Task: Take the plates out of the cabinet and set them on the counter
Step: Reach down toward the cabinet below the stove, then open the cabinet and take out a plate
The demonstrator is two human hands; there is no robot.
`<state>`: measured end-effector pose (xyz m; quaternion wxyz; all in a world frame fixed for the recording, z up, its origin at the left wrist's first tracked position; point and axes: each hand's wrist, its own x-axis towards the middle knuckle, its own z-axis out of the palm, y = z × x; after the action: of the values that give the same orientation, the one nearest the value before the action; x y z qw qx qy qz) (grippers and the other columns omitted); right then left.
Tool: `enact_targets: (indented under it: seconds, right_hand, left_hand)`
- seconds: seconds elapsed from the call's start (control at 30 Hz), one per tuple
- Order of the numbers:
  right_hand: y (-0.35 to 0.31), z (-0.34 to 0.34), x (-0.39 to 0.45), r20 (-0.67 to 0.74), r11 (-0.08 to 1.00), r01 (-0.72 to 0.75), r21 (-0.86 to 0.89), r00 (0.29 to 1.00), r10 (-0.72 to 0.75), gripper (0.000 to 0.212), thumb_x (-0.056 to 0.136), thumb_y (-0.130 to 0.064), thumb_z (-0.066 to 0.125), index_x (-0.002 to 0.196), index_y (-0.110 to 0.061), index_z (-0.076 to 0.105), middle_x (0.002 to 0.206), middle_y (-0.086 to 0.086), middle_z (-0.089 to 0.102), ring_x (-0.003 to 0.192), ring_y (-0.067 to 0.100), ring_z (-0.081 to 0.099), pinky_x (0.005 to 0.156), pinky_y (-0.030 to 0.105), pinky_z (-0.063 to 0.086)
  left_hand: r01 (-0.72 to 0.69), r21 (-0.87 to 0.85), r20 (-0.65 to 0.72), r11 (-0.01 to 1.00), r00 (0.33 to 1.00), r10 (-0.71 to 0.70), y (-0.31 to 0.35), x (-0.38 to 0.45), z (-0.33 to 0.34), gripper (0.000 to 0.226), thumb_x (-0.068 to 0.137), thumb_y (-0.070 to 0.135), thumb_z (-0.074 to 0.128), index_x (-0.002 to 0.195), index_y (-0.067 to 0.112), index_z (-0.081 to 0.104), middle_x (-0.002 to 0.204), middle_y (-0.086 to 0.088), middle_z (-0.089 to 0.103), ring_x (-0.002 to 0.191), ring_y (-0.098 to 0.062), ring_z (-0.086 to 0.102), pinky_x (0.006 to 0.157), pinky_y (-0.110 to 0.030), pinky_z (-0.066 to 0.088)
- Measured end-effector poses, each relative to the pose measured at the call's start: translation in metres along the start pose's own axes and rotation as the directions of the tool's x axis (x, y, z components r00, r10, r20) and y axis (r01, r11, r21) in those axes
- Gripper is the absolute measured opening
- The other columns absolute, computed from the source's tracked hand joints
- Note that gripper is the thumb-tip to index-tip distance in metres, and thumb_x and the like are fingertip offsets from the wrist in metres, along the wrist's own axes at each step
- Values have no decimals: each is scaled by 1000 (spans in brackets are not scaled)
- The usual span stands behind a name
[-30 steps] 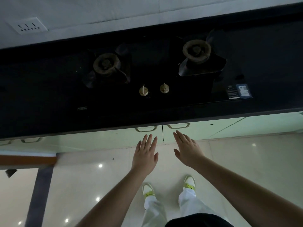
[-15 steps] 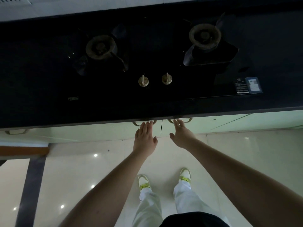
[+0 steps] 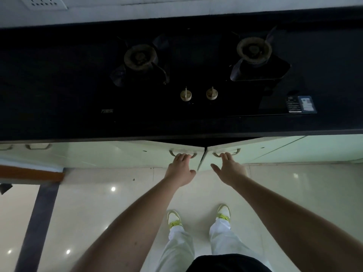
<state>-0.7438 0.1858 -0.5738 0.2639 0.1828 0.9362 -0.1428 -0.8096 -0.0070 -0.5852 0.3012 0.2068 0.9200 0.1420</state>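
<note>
Below the black counter (image 3: 59,122) two pale green cabinet doors meet in the middle. My left hand (image 3: 179,168) hooks its fingers into the handle (image 3: 193,155) of the left door (image 3: 125,152). My right hand (image 3: 227,167) hooks its fingers into the handle (image 3: 235,152) of the right door (image 3: 253,148). Both doors stand slightly ajar, with a dark wedge of cabinet interior (image 3: 204,142) between them. No plates are in view; the inside of the cabinet is too dark to see into.
A two-burner gas hob (image 3: 198,75) with two brass knobs (image 3: 185,95) fills the counter's middle. More cabinet handles (image 3: 37,146) sit at the far left. The glossy tiled floor (image 3: 82,203) and my feet are below; a wooden edge (image 3: 29,174) juts in at left.
Both hands reached forward from mid-air to the cabinet handles and took hold of them. The two doors have swung slightly outward from shut.
</note>
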Motion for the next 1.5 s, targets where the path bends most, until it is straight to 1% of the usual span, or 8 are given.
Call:
enact_targets:
  seconds: [0.27, 0.57, 0.73, 0.9, 1.0, 1.1, 1.27, 1.5]
  right_hand:
    - [12, 32, -70, -18, 987, -153, 42, 988, 154, 82, 87, -76, 12, 144, -20, 33, 157, -2, 28, 119, 31, 57, 99, 50, 42]
    - [64, 50, -137, 77, 958, -284, 45, 957, 280, 75, 88, -73, 16, 140, -24, 42, 149, -1, 38, 123, 28, 50, 105, 54, 32]
    - [87, 65, -164, -183, 937, -303, 176, 925, 333, 85, 90, -64, 36, 153, -14, 8, 162, 7, 12, 149, 25, 10, 117, 45, -8]
    - [128, 68, -182, -197, 975, 85, -206, 972, -126, 56, 94, -19, 39, 150, -15, 29, 161, 3, 21, 150, 22, -1, 119, 38, -15]
    - [159, 65, -190, -97, 935, 61, -350, 990, -101, 45, 94, -19, 35, 137, -11, 47, 151, 7, 37, 149, 23, 7, 119, 38, -11]
    - [192, 62, -201, -65, 912, -1, -410, 997, -28, 48, 94, -25, 35, 137, -9, 46, 151, 9, 36, 148, 24, 6, 120, 39, -9]
    - [222, 54, -212, -77, 906, -152, -396, 988, 133, 51, 92, -27, 37, 139, -10, 42, 152, 16, 33, 148, 30, 9, 121, 40, -4]
    - [202, 36, -204, -60, 945, -108, -309, 994, 94, 42, 90, -28, 41, 131, -16, 47, 135, 9, 47, 130, 28, 36, 114, 41, 21]
  left_hand:
    - [-81, 101, 45, 992, 996, 76, -26, -64, 19, 62, 96, 47, 46, 147, 14, 35, 154, -3, 37, 144, -20, 26, 109, -42, 40]
    - [97, -7, 60, 995, 993, -97, -39, -108, 29, 65, 99, 60, 23, 122, 13, 61, 129, -7, 56, 122, -21, 48, 94, -35, 44]
    - [289, -41, -77, 956, 953, -291, -38, -135, 41, 71, 96, 65, 32, 103, 7, 73, 116, -10, 64, 113, -24, 55, 83, -34, 44]
    - [496, -129, -152, 859, 846, -511, -36, -164, 61, 72, 93, 56, 39, 142, 4, 45, 152, -8, 38, 137, -24, 37, 108, -51, 30]
    - [533, -144, -263, 834, 792, -551, -26, -177, 69, 79, 95, 50, 40, 156, 6, 14, 165, -11, 12, 151, -23, 8, 119, -52, 13]
    - [412, 44, -387, 910, 847, -365, -24, -182, 72, 73, 98, 37, 41, 158, 12, 7, 166, -13, 5, 152, -27, 1, 121, -46, 4]
    - [221, 519, -163, 825, 974, -159, -29, -177, 70, 48, 101, 35, 31, 142, 17, 46, 163, -5, 23, 152, -22, 4, 122, -47, 2]
    - [189, 618, -99, 763, 982, -163, -37, -193, 64, 46, 101, 40, 31, 135, 17, 52, 154, -4, 36, 151, -22, 9, 121, -45, 11]
